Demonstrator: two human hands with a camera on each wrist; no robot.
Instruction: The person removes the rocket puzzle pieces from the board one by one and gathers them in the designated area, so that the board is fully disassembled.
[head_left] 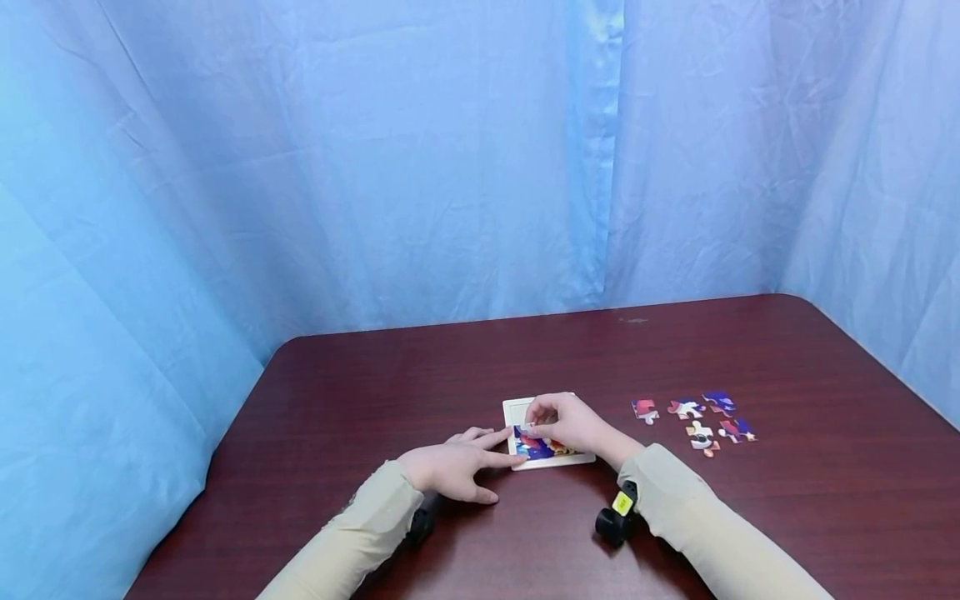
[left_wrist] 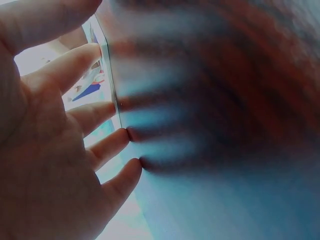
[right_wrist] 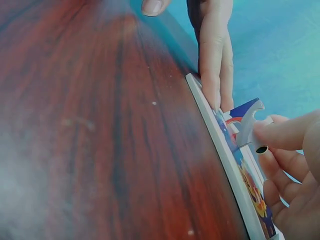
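A small white-rimmed puzzle tray lies on the table, its near part filled with colourful fitted pieces. My left hand reaches in from the left with straight, spread fingers. Its fingertips rest at the tray's left edge, over the rim and the nearest pieces. Above the tray, my right hand pinches a jigsaw puzzle piece between thumb and fingers. In the right wrist view that piece stands tilted over the fitted ones, close to the left fingertips. The right hand hides part of the tray in the head view.
Several loose jigsaw pieces lie to the right of the tray, among them a red one, a dark blue one and a white one. The dark red table backs onto a blue curtain.
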